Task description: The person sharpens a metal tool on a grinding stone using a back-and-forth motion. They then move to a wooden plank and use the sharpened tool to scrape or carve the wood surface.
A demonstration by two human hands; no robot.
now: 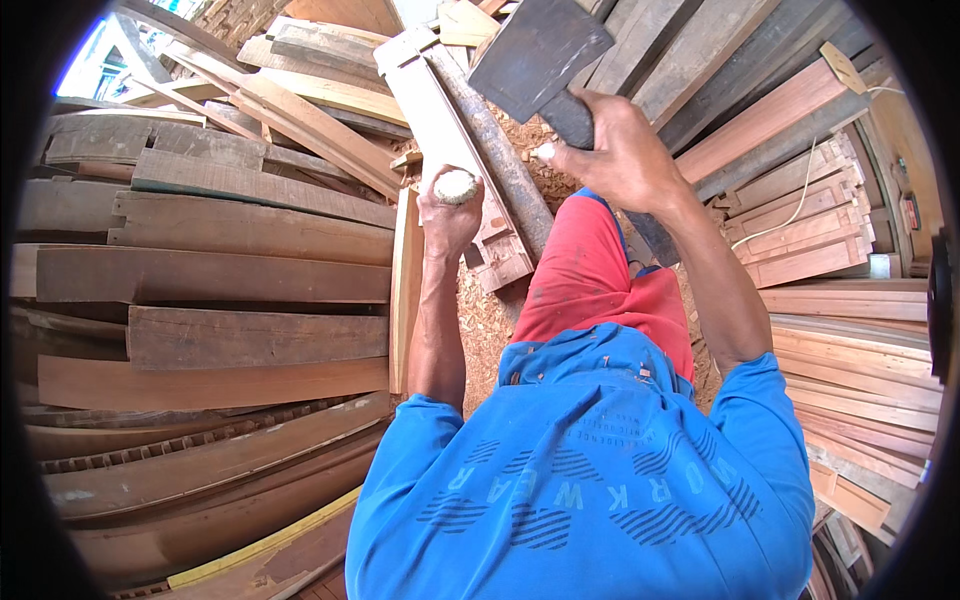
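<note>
My left hand (452, 225) is closed around an upright chisel handle (455, 186). The handle's pale round top looks frayed; its blade is hidden below my fist. Raised at the upper right of it, my right hand (625, 150) grips the short handle of a dark, flat, broad-headed mallet (540, 58). The mallet is apart from the chisel. Right beside my left fist lies a long pale wooden piece (440, 110), with cut notches at its near end. A rough grey beam (493, 145) runs along its right side.
Stacked dark boards (260, 275) fill the left side. Behind are loose planks (320, 95). Grey beams (700, 60) and reddish boards (850, 300) lie to the right, with a pale cord (800, 215) over some pieces. Wood shavings (478, 330) cover the ground by my leg.
</note>
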